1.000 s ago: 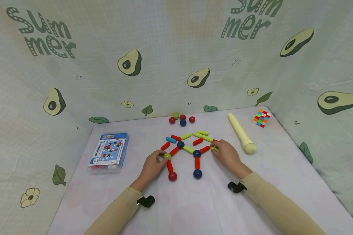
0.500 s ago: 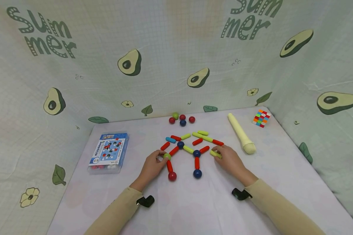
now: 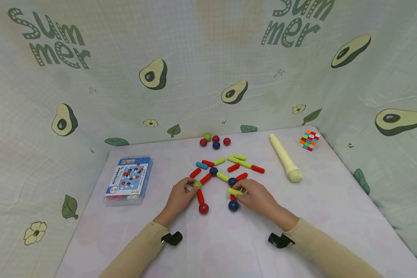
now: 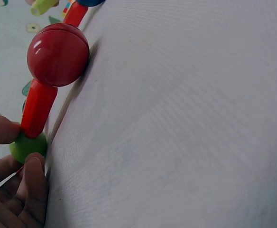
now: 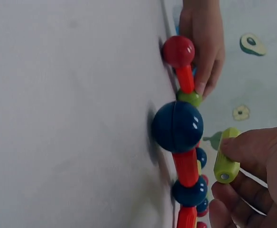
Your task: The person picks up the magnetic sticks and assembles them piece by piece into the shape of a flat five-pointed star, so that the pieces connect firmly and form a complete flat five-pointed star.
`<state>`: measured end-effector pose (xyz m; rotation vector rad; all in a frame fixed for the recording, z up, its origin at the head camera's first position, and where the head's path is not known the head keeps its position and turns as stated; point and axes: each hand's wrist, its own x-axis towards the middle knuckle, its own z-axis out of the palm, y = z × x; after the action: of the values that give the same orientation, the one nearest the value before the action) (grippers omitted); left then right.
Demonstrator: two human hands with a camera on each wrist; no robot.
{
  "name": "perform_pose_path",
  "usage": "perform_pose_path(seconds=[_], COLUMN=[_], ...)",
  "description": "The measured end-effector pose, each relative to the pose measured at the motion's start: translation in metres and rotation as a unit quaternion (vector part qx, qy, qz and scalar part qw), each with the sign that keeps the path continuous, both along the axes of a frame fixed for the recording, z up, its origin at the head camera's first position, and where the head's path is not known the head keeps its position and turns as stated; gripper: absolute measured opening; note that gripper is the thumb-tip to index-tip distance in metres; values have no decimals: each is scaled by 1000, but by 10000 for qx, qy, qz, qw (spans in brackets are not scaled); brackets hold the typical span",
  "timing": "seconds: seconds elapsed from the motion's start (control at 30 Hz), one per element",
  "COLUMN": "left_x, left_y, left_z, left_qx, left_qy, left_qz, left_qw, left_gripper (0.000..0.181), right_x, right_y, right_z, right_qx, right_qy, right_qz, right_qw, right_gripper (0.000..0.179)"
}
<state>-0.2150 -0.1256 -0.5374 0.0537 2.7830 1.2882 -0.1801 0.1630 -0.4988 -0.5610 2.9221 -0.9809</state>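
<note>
My left hand (image 3: 180,196) pinches a green ball (image 4: 29,148), one joint in a chain of balls and rods on the table. From that ball a red rod (image 4: 39,108) runs down to a red ball (image 3: 203,209). Between thumb and fingers my right hand (image 3: 258,197) holds a yellow-green magnetic rod (image 5: 226,156), with a metal disc showing in its end. It is raised over the red rod that joins two blue balls, the nearer blue ball (image 3: 233,205) just below it. Another blue ball (image 3: 213,171) and a yellow-green rod (image 3: 222,177) continue the chain.
Loose rods lie behind the chain, including a blue rod (image 3: 202,165) and a red rod (image 3: 258,169). Several balls, one a red ball (image 3: 227,141), sit at the back. A boxed set (image 3: 129,179) lies left; a pale yellow tube (image 3: 285,158) and a puzzle cube (image 3: 309,139) stay right.
My right hand has picked up the yellow-green rod beside the red rod at right and carried it left to the blue balls. The left hand has stayed on the green ball.
</note>
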Motion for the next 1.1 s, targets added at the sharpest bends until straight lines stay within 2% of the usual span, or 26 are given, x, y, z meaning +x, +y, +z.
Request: perform_pose_path(seconds=[0.27, 0.4, 0.57, 0.7, 0.83, 0.9, 1.1], left_x=[6, 14, 27, 38, 47, 51, 56], left_y=[-3, -5, -9, -9, -7, -5, 0], left_z=[0, 2, 3, 7, 10, 10, 11], left_qx=[-63, -202, -232, -264, -427, -563, -694], left_qy=[58, 185, 325, 381, 463, 452, 274], left_qz=[-102, -318, -644, -1080, -1705, -1871, -1819], left_qw=[9999, 9991, 9971, 9931, 9833, 9797, 9805], left_gripper=[46, 52, 48, 44, 40, 38, 34], right_x=[8, 9, 9, 9, 10, 9, 10], right_y=[-17, -23, -29, -29, -29, -30, -33], right_z=[-6, -9, -13, -16, -18, -19, -22], right_qx=[-51, -49, 74, 220, 267, 262, 373], right_qy=[308, 360, 308, 322, 414, 464, 620], right_qz=[797, 976, 1103, 1144, 1185, 1241, 1366], right_qw=[9963, 9946, 9934, 9927, 9917, 9908, 9880], right_gripper=[26, 24, 22, 22, 21, 21, 20])
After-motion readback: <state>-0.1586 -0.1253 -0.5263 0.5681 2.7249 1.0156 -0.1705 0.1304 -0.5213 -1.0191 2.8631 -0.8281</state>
